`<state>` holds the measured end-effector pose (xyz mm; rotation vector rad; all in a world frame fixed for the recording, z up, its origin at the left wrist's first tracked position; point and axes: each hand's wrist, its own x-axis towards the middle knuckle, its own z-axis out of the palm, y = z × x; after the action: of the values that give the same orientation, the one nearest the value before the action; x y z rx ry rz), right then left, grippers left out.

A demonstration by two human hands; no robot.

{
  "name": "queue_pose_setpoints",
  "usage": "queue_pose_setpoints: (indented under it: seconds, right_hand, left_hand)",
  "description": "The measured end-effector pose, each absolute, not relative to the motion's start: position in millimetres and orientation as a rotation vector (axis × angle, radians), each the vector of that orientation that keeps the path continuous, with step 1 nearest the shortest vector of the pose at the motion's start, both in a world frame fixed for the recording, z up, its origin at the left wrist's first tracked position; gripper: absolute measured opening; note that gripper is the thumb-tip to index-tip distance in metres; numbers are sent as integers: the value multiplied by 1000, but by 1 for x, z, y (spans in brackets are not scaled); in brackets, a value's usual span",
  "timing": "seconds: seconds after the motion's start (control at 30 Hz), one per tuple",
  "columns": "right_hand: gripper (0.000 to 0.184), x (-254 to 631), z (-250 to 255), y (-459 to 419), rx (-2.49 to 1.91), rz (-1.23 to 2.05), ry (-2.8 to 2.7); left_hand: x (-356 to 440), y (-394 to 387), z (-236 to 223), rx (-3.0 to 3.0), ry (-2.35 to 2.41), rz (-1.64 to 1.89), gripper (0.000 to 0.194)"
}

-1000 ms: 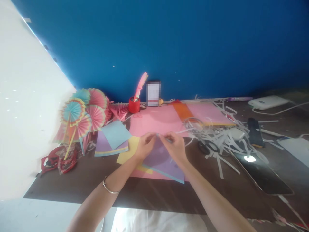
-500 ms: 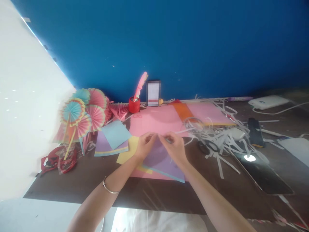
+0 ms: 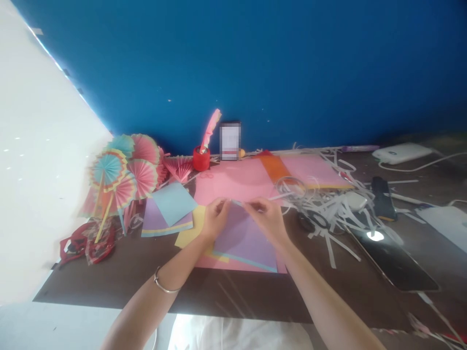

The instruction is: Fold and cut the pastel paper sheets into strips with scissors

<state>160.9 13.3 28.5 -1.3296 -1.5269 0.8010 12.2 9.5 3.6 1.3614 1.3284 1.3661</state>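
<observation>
Pinched between thumb and fingers, my left hand (image 3: 217, 216) grips one end of a narrow pale-blue paper strip (image 3: 237, 202). My right hand (image 3: 269, 216) pinches its other end, a short distance to the right. Whether this strip is a folded edge or a separate piece I cannot tell. Just below the fingers lies a purple paper sheet (image 3: 246, 240) with a light-blue border, over yellow paper (image 3: 199, 223) and pink paper (image 3: 233, 182). Beside my left hand, a light-blue square (image 3: 174, 201) rests on another purple sheet (image 3: 155, 218).
Pleated paper fans (image 3: 109, 167) stand at the left above red scissors (image 3: 73, 243). A red tape roll (image 3: 201, 159) and a small upright blurred panel (image 3: 230, 141) are at the back. To the right lie tangled white paper strips (image 3: 328, 238), a phone (image 3: 397, 262) and a white device (image 3: 401, 152).
My hands have moved slightly apart, and more of the pale-blue strip shows between the fingertips. The whole view has shifted a little.
</observation>
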Motion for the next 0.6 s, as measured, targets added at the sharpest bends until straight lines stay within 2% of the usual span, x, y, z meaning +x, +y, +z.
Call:
queue_pose_setpoints:
  seconds: [0.6]
  right_hand:
    - [27, 161, 26, 17, -1348, 807, -1515]
  left_hand:
    - [11, 8, 6, 1202, 1150, 1344, 28]
